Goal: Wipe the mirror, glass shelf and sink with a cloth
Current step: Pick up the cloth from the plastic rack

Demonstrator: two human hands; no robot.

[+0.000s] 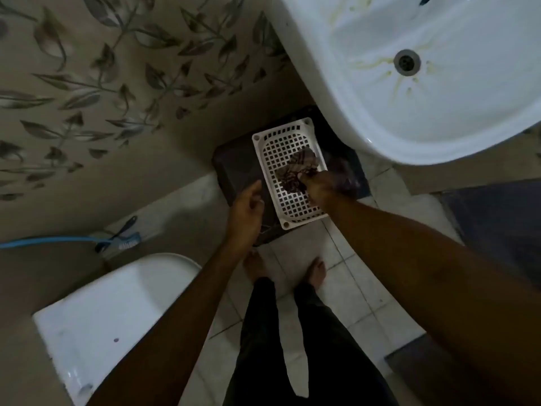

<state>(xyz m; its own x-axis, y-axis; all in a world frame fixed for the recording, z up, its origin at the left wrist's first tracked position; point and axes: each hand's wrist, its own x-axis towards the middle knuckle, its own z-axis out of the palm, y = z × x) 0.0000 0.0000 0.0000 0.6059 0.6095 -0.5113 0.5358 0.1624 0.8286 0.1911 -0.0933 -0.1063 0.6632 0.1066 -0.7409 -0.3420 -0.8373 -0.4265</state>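
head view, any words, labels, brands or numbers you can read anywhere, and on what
None: no text can be read in this view.
The sink, white basket, cloth and toilet show no lettering.
The wall tiles bear only a leaf pattern.
The brush is too small and blurred to tell.

Home bathrm: sink (366, 118), toilet (96, 315)

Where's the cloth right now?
In the head view, the cloth lies on the white basket on the floor, under the sink's front edge, gripped by the right hand.
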